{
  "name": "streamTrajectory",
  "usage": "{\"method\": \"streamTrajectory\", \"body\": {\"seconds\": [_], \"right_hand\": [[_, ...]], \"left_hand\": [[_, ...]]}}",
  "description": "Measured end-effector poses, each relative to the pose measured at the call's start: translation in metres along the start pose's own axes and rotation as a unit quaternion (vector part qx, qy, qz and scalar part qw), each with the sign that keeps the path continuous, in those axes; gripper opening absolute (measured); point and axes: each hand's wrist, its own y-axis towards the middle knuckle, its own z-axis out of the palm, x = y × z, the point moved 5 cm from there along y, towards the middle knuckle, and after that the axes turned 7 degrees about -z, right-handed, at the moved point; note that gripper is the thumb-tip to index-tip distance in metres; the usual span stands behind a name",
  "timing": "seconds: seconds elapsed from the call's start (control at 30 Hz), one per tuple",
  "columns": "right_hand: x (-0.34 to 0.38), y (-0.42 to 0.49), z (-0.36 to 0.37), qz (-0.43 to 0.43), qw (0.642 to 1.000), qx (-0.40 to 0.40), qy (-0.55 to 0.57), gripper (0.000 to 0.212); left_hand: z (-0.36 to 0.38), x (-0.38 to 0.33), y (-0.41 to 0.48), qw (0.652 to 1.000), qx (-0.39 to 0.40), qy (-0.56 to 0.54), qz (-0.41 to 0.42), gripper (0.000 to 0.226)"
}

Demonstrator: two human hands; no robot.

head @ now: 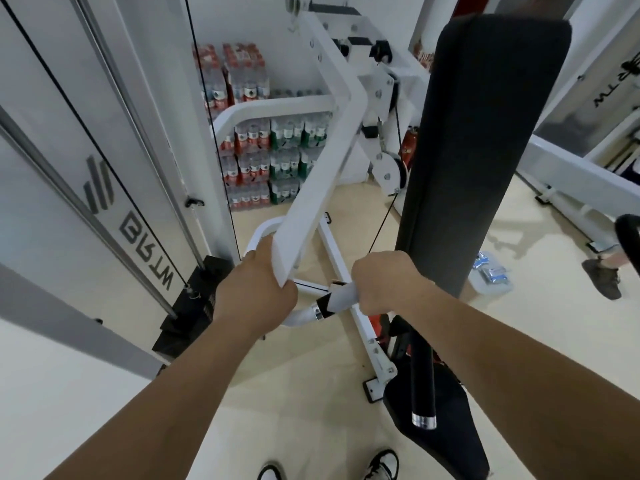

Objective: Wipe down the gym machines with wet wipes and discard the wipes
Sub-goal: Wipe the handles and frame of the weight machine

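The left hand (256, 289) is clenched around the lower end of the machine's white arm (322, 161), fingers curled over its edge. The right hand (384, 285) grips a white wipe (341, 296) that is wrapped around the handle (320, 306), where the black grip meets a chrome ring and a curved white tube. The two hands are near each other, with the white arm's end between them and the camera looking down on both forearms.

Just right of the right hand stands the tall black back pad (485, 150), and below it is the black seat (440, 427). A second black handle bar (422, 386) with a chrome end hangs in front of the seat. On the floor (311, 393) beside the back pad lie some blue-and-clear packets (491, 271); what is in them cannot be told. Packs of bottles (263, 157) are stacked against the far wall. A black weight stack (197, 299) sits at the left, with cables running up from it.
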Motion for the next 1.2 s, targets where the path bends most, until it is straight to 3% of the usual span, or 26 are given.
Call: {"method": "streamTrajectory", "body": {"seconds": [0.13, 0.23, 0.3, 0.47, 0.57, 0.67, 0.8, 0.87, 0.97, 1.07, 1.2], "right_hand": [[0.059, 0.003, 0.014, -0.040, 0.986, -0.122, -0.103, 0.003], [0.077, 0.002, 0.025, -0.108, 0.969, -0.178, -0.135, 0.028], [0.062, 0.001, 0.019, -0.130, 0.975, -0.151, -0.099, 0.016], [-0.019, -0.003, 0.008, 0.008, 0.998, -0.056, 0.029, 0.021], [-0.014, 0.000, 0.009, 0.021, 0.999, -0.026, 0.029, 0.019], [0.027, 0.004, 0.010, -0.009, 0.995, -0.089, -0.046, 0.005], [0.078, -0.002, 0.023, -0.101, 0.966, -0.213, -0.105, 0.012], [0.062, -0.004, 0.019, -0.117, 0.970, -0.198, -0.083, 0.012], [0.000, -0.008, 0.013, -0.019, 0.992, -0.121, -0.027, 0.017], [-0.031, -0.010, 0.016, 0.067, 0.992, -0.090, 0.058, 0.024], [0.002, -0.001, 0.016, 0.060, 0.993, -0.101, -0.007, 0.012]], "left_hand": [[0.001, 0.001, 0.001, 1.000, -0.005, 0.018, -0.001, 0.068], [0.000, 0.001, 0.000, 1.000, 0.000, 0.009, -0.004, 0.068], [0.000, 0.003, -0.001, 1.000, 0.002, -0.003, 0.001, 0.067], [0.000, 0.003, 0.001, 1.000, -0.005, -0.002, 0.005, 0.065], [0.000, 0.001, 0.001, 1.000, -0.010, 0.002, 0.004, 0.060], [0.000, 0.000, 0.000, 1.000, -0.011, 0.010, 0.004, 0.058], [-0.001, 0.002, 0.001, 1.000, -0.002, 0.010, -0.006, 0.060], [-0.002, 0.002, 0.000, 1.000, 0.001, 0.009, -0.003, 0.060], [-0.001, 0.002, -0.001, 1.000, 0.004, 0.012, 0.003, 0.061], [-0.001, 0.001, -0.001, 1.000, -0.007, 0.025, 0.004, 0.061], [0.000, 0.000, -0.001, 0.999, -0.014, 0.033, 0.001, 0.057]]}}
